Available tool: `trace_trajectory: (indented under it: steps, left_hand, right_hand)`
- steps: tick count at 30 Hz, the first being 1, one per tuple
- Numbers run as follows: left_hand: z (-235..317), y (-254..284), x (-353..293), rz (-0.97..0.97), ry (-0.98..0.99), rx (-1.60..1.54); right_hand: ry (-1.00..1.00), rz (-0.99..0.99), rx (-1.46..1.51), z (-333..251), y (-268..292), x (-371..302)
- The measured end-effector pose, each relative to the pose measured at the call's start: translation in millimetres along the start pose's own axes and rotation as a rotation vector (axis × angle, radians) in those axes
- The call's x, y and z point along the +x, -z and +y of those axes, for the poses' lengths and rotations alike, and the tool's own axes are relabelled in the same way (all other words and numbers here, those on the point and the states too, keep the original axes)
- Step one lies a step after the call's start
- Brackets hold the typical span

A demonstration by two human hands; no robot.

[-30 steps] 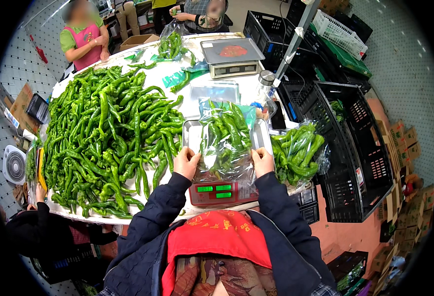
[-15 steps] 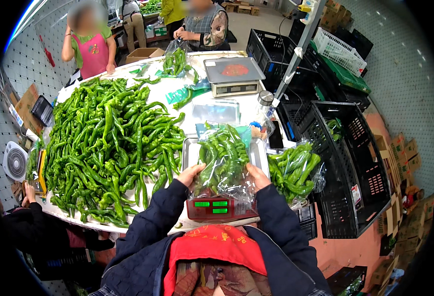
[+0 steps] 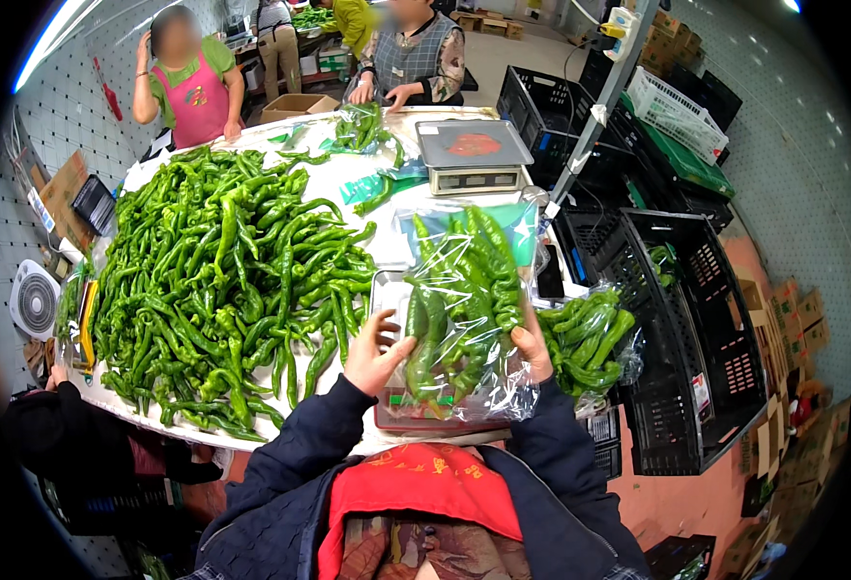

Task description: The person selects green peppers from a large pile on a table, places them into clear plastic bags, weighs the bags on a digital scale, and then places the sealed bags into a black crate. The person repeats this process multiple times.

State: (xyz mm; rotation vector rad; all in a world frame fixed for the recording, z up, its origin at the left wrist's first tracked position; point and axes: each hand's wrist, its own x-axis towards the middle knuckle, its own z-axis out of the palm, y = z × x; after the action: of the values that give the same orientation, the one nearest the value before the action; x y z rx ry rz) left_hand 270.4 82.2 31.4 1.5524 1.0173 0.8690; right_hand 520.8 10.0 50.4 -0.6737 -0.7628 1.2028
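A clear plastic bag of long green peppers (image 3: 464, 309) is raised above the red scale (image 3: 416, 421), covering most of its metal pan (image 3: 387, 290). My right hand (image 3: 533, 348) grips the bag's right side, thumb in front and the other fingers mostly hidden behind. At the left side, my left hand (image 3: 377, 356) has its fingers spread, with the thumb tip against or close to the bag's edge. Another bag of peppers (image 3: 590, 338) lies on the table just right of the scale.
A large heap of loose green peppers (image 3: 222, 290) covers the table's left part. A second scale (image 3: 474, 155) stands farther back. Black crates (image 3: 686, 338) line the right side by a metal post (image 3: 590, 126). Across the table, a person's hands (image 3: 401, 95) are at another pepper bag (image 3: 358, 128).
The bag has come up off the scale pan toward me and looks larger. My left hand has loosened and its fingers have spread. The person opposite has moved a hand lower over their bag.
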Motion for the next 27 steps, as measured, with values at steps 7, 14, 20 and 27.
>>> trace_trajectory:
  steps: [7,14,20,27]
  left_hand:
    - [-5,-12,-15,-0.064,0.016,-0.951]
    - [-63,22,-22,-0.192,0.051,-1.540]
    - [-103,20,-22,-0.215,-0.064,-1.709]
    - [-131,14,-21,-0.256,-0.084,-1.589]
  right_hand:
    - [0.362,-0.292,-1.165,-15,-112,-21]
    - [0.301,-0.254,-1.085,-2,-105,-38]
    - [-0.174,0.068,-0.671,21,-25,-17]
    - [-0.497,-0.202,-0.452,58,-12,-33]
